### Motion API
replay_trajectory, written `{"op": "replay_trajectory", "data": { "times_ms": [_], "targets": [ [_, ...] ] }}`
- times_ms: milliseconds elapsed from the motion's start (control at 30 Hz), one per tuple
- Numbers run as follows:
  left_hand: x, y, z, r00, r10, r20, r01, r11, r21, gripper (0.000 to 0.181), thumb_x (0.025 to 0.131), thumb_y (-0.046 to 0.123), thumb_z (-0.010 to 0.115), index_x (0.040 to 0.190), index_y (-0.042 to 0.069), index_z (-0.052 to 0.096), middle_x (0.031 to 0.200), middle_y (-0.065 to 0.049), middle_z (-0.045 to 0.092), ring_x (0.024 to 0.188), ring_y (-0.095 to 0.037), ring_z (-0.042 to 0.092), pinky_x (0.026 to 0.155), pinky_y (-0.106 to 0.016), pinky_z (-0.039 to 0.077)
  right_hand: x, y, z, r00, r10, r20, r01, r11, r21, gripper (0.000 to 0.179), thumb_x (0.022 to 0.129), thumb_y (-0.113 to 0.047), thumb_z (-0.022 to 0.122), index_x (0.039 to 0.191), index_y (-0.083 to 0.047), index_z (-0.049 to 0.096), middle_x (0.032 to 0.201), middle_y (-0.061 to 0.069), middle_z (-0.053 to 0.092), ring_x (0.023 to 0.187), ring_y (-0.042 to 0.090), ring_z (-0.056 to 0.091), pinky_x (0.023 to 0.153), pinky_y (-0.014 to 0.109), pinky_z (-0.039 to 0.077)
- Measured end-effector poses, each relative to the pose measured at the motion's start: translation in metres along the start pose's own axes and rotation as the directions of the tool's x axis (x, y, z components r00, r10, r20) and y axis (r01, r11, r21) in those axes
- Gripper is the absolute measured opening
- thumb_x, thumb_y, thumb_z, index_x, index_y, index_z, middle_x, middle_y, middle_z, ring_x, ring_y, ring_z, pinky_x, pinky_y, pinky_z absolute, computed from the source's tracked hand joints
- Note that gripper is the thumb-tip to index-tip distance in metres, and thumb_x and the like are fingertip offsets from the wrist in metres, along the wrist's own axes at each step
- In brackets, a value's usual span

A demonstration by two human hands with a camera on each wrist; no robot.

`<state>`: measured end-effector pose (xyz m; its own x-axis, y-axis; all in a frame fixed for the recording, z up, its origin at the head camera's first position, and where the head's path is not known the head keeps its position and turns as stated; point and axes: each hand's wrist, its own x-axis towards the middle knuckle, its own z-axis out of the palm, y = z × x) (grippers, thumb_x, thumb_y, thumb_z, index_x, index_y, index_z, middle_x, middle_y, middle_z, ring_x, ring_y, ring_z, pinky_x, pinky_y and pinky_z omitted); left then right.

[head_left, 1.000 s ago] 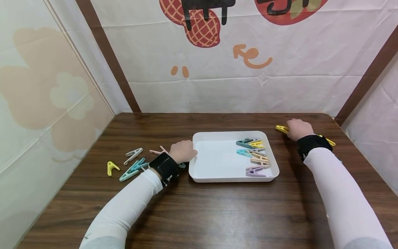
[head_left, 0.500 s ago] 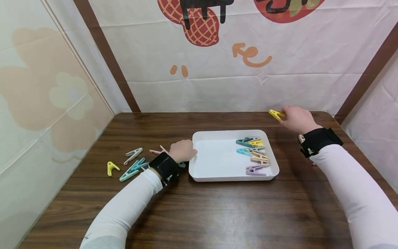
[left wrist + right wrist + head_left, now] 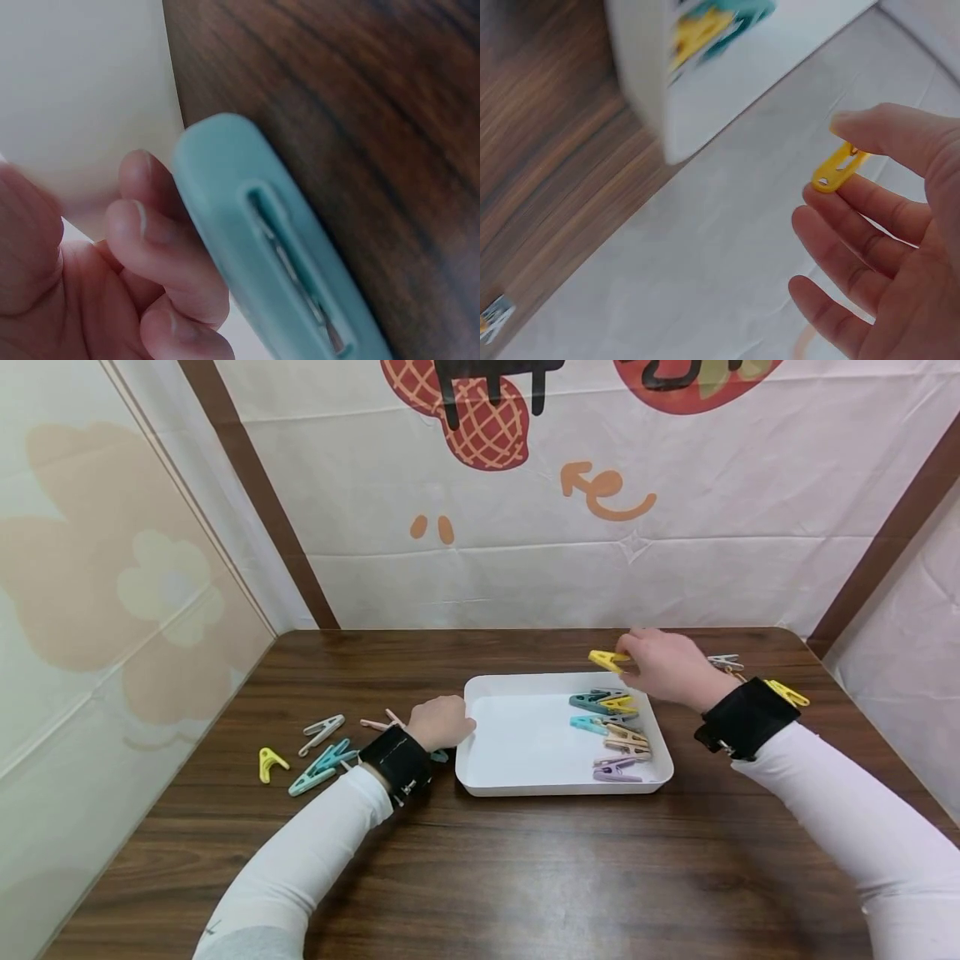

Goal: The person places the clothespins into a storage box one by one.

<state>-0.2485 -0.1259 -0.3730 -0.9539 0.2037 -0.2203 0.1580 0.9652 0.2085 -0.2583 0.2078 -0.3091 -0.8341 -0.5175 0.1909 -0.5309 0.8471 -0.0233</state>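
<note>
My right hand (image 3: 667,667) pinches a yellow clothespin (image 3: 606,660) above the back right rim of the white tray (image 3: 525,743). In the right wrist view, thumb and fingertips hold that yellow clothespin (image 3: 829,178) while the other fingers spread loosely. At the tray's left side, my left hand (image 3: 438,724) grips the edge between thumb and curled fingers. Beside those fingers a teal clothespin (image 3: 247,195) looms large in the left wrist view. Along the tray's right half lie several clothespins: dark teal, yellow, light blue, beige and a purple clothespin (image 3: 617,775).
Left of the tray, a yellow clothespin (image 3: 270,765), a grey-white clothespin (image 3: 322,732), teal clothespins (image 3: 322,770) and a pink one lie on the wooden table (image 3: 525,877). Right of it are another yellow clothespin (image 3: 787,692) and a grey clothespin (image 3: 725,661). A printed cloth hangs behind.
My right hand has lifted the yellow clothespin from the table's right side and carried it left to the tray's back right corner. The left hand has stayed at the tray edge.
</note>
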Motion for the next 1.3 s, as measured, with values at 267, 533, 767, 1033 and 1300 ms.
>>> {"op": "replay_trajectory", "data": {
  "times_ms": [267, 533, 767, 1033, 1300],
  "targets": [
    [0.001, -0.001, 0.001, 1.000, -0.008, -0.005, 0.008, 1.000, 0.004, 0.023, 0.097, 0.027, 0.052, 0.086, 0.008, 0.059, 0.071, -0.004, 0.052, 0.064, -0.020, 0.053, 0.058, -0.033, 0.040, -0.006, -0.036, 0.017, 0.977, -0.189, 0.095, 0.190, 0.982, -0.009, 0.029, 0.079, -0.017, 0.080, 0.102, -0.005, 0.067, 0.090, 0.006, 0.062, 0.077, 0.020, 0.058, 0.067, 0.037, 0.050],
    [0.000, -0.001, 0.002, 1.000, -0.001, -0.002, 0.001, 1.000, -0.002, 0.024, 0.097, 0.026, 0.052, 0.083, 0.008, 0.059, 0.069, -0.003, 0.050, 0.061, -0.019, 0.051, 0.056, -0.032, 0.038, -0.011, -0.051, 0.032, 0.948, -0.215, 0.235, 0.217, 0.976, 0.016, 0.020, 0.079, -0.016, 0.080, 0.087, -0.009, 0.063, 0.080, 0.000, 0.058, 0.071, 0.016, 0.048, 0.066, 0.032, 0.046],
    [0.000, -0.001, 0.001, 1.000, 0.002, -0.005, -0.002, 1.000, -0.003, 0.024, 0.097, 0.026, 0.051, 0.083, 0.008, 0.059, 0.069, -0.004, 0.050, 0.061, -0.019, 0.051, 0.056, -0.032, 0.038, -0.014, -0.051, 0.036, 0.934, -0.189, 0.303, 0.182, 0.982, 0.050, 0.022, 0.078, -0.014, 0.078, 0.076, -0.011, 0.056, 0.071, -0.002, 0.049, 0.066, 0.016, 0.042, 0.060, 0.029, 0.035],
    [0.001, -0.002, 0.002, 1.000, 0.013, -0.001, -0.013, 1.000, -0.006, 0.023, 0.097, 0.026, 0.050, 0.083, 0.009, 0.059, 0.070, -0.004, 0.052, 0.063, -0.020, 0.053, 0.058, -0.034, 0.039, -0.020, -0.048, 0.038, 0.935, -0.177, 0.309, 0.184, 0.983, 0.004, 0.026, 0.079, -0.023, 0.081, 0.075, -0.011, 0.058, 0.071, -0.001, 0.046, 0.065, 0.016, 0.043, 0.060, 0.029, 0.037],
    [0.001, -0.002, 0.001, 1.000, 0.001, -0.006, -0.001, 1.000, -0.001, 0.023, 0.096, 0.026, 0.051, 0.085, 0.008, 0.059, 0.072, -0.005, 0.054, 0.065, -0.021, 0.054, 0.058, -0.034, 0.040, -0.024, -0.047, 0.036, 0.940, -0.165, 0.299, 0.171, 0.985, 0.008, 0.025, 0.080, -0.018, 0.080, 0.074, -0.011, 0.056, 0.069, -0.001, 0.046, 0.065, 0.017, 0.043, 0.060, 0.031, 0.038]
  ]
}}
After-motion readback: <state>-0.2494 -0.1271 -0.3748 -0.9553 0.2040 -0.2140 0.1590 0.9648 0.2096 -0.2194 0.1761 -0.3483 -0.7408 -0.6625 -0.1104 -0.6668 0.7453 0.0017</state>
